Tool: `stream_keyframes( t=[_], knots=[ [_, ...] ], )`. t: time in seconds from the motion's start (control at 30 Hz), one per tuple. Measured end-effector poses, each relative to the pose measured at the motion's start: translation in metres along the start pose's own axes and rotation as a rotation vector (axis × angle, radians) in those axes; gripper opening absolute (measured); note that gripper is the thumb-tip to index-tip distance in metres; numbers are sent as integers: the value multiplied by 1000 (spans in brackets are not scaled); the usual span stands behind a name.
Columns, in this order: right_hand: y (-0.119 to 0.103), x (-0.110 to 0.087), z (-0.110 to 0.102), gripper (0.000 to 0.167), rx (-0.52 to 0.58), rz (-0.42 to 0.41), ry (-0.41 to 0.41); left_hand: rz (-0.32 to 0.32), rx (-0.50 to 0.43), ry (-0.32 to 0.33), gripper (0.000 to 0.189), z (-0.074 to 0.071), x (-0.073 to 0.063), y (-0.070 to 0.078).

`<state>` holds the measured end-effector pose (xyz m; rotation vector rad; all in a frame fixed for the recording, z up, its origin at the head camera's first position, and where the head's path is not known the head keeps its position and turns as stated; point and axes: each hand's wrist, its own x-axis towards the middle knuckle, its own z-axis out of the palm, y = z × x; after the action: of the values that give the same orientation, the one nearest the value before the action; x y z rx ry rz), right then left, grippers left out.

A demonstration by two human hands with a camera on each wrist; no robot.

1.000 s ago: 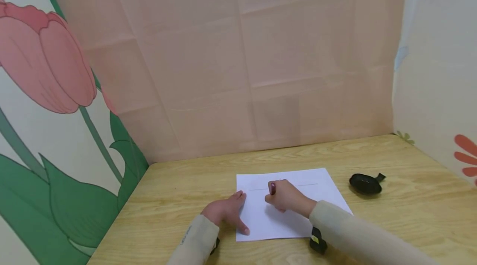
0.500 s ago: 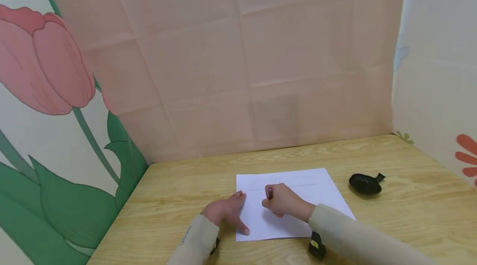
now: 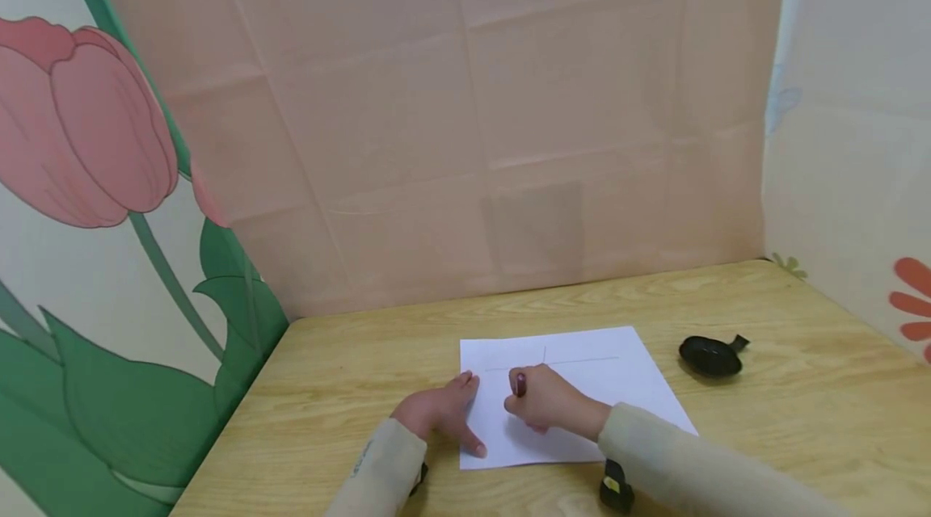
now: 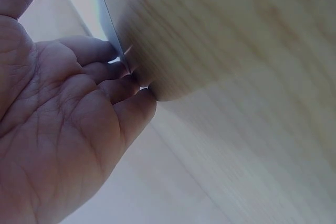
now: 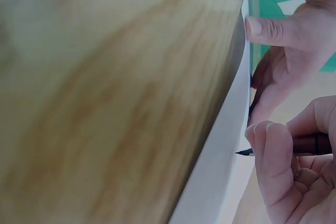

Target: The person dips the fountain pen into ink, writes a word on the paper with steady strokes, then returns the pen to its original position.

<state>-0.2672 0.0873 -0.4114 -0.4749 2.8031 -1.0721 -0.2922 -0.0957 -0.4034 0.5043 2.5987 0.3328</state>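
A white sheet of paper [image 3: 614,384] lies on the wooden table, bearing a long thin horizontal line and a short vertical stroke that meets it. My right hand [image 3: 550,404] is over the paper, pinching a pen [image 3: 520,384] held steeply. In the right wrist view the pen [image 5: 310,145] has a dark red barrel and a fine dark tip, which points at the paper [image 5: 215,166]. My left hand [image 3: 440,412] rests at the paper's left edge, thumb and fingers spread. From the left wrist view, the left hand's fingertips [image 4: 137,103] touch down along the sheet's edge.
To the right of the paper sits a small black dish [image 3: 709,357] with a short handle. A pinkish sheet [image 3: 465,121] hangs behind the table [image 3: 349,371]. Walls with painted flowers stand at left and right. Black wrist devices show under both sleeves.
My right hand has moved down and slightly left across the paper with the pen. The short vertical stroke now shows above it. My left hand stays in place.
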Motion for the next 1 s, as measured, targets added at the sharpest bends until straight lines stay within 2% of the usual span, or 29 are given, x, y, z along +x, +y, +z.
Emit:
stream_keyframes(
  t=[0.53,1.0],
  knots=[
    [-8,-9,4,19,49,-26,-41,30,7,9,103,0,-1,-2],
    [-8,-12,12,17,76,-69,-51,12,-5,-6,102,0,0,-2]
  ],
)
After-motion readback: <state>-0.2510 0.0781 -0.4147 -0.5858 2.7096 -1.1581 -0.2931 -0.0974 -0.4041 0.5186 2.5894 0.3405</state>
